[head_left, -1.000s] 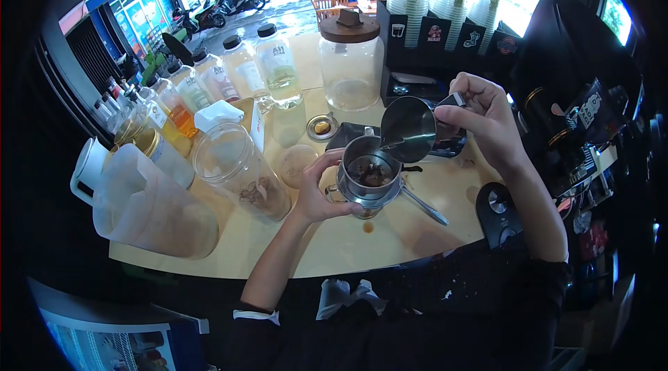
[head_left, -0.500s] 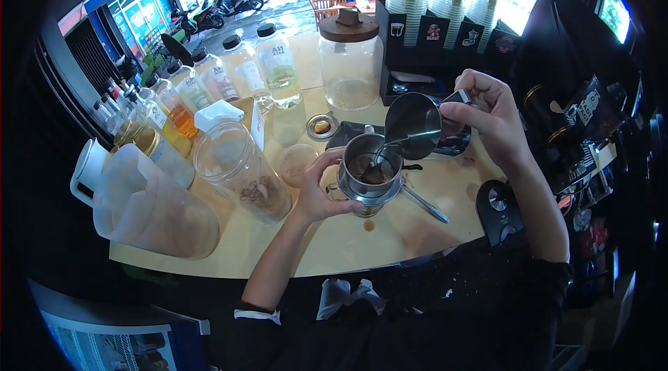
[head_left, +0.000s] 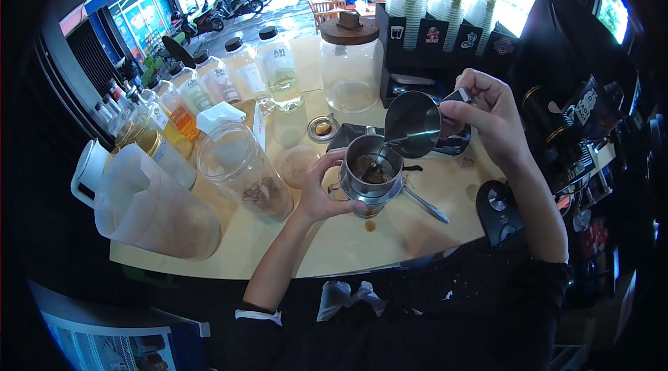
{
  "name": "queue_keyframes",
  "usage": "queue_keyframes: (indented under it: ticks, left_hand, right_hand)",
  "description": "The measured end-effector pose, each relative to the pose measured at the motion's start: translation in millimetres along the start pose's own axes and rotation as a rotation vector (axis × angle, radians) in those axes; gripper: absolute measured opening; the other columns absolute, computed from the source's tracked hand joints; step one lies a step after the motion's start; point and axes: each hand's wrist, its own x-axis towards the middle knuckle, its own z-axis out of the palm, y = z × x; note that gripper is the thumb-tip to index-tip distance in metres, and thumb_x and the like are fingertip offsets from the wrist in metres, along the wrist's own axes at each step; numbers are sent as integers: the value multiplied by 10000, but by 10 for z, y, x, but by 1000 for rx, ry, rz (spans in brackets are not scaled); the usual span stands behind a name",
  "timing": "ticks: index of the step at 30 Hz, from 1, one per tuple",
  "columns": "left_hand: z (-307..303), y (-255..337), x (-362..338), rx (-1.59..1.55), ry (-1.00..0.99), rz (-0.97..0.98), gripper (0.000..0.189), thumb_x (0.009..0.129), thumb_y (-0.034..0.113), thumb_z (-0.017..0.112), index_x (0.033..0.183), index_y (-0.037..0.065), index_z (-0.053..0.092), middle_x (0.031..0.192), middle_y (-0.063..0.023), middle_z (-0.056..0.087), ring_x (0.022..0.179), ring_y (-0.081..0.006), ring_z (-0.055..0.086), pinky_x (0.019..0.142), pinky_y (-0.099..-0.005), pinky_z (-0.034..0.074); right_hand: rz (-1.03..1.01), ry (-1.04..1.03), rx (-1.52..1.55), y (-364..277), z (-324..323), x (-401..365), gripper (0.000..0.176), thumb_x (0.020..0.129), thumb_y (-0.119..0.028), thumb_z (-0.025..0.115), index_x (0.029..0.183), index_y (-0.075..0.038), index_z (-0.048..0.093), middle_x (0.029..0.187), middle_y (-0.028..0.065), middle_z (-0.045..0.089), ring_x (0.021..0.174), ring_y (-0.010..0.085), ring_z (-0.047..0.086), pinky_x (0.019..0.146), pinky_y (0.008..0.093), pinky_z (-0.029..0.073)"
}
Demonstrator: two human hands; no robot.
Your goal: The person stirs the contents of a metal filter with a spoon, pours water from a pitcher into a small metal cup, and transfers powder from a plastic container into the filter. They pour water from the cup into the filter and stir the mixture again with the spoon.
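Since a second ago, the shiny round stainless-steel pitcher (head_left: 412, 124) has shifted slightly up and to the right, and its thin stream now falls nearer the middle of the silvery metal drip filter (head_left: 391, 171) below. From where I stand, the right hand (head_left: 487, 121) has its fingers clenched round the pitcher's handle, thumb laid along the top, keeping it tipped above the filter's rim. Dark, wet contents show inside the filter, which sits on a small clear glass cup (head_left: 367, 211) over the pale wooden counter (head_left: 327, 260). The left hand (head_left: 321, 194) curls round the near-left side of this stack, grasping it between thumb and fingers.

Just right of the cup lies a slim metal spoon (head_left: 426, 204), and a small brown spot (head_left: 370, 226) marks the counter in front. Beyond the left hand rests a round silvery metal dish (head_left: 323, 127) with a yellowish-brown centre. To its left stands a tall clear plastic jar (head_left: 243, 169), beside a large frosted plastic jug (head_left: 153, 204).
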Motion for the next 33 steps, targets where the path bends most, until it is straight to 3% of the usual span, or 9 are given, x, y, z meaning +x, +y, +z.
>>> queue_keyframes:
  ticks: [2,23,30,33]
  left_hand:
    - [-4,15,8,14,-6,3,834,514,389,873,1199,34,557,1152,-79,607,1062,-180,567,899,-342,435]
    - [2,24,0,2,-7,-29,846,513,421,866,1197,30,559,1141,-78,613,1066,-184,566,902,-344,431]
    - [3,4,-1,-2,-10,-33,841,517,427,862,1194,29,560,1137,-75,613,1066,-184,565,906,-346,428]
    - [0,14,9,12,-17,-36,840,518,428,861,1192,27,560,1138,-78,612,1066,-183,565,910,-347,426]
  right_hand:
    - [-29,10,-19,15,-3,19,161,791,-2,673,745,-32,522,678,1,565,608,13,535,538,151,415]
    - [-104,79,-58,8,-26,52,163,802,-45,678,742,-43,526,654,-11,546,572,9,487,511,157,361]
    - [-127,80,-57,11,0,47,159,804,-45,673,742,-41,527,651,-9,543,576,9,490,516,156,368]
    - [-90,55,-82,-8,0,42,142,808,-16,647,788,-70,517,694,-20,583,627,7,519,596,171,412]
